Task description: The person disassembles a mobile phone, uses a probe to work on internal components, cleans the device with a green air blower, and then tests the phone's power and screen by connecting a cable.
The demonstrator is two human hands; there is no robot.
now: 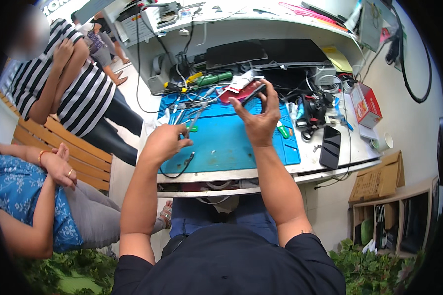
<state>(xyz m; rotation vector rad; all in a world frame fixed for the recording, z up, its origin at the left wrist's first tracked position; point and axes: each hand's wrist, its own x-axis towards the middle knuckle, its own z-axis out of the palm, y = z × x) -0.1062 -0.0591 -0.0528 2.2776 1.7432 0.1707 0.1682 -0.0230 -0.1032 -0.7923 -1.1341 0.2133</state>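
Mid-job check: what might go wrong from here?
The right hand holds a dark phone-like device above the blue mat; it could slip. The thin tool in the left hand might scratch it. The black phone lying near the desk's front edge could be knocked off.

Workbench [309, 156]: white, spanning the middle of the frame, with tangled cables [333, 83] at its right rear.
Blue mat [221, 145]: flat on the bench at centre; slim tools [174, 114] strewn at upper left, a black cable [188, 161] curling at lower left, a small green piece [283, 130] toward its right edge.
Black phone [330, 147]: lying right of the mat.
Red-and-white box [365, 105]: farther right.
Shelf [266, 14]: white, top of frame, pink strips [312, 12] at right.
Cabinet [399, 202]: lower right, brown carton [379, 177] on top.
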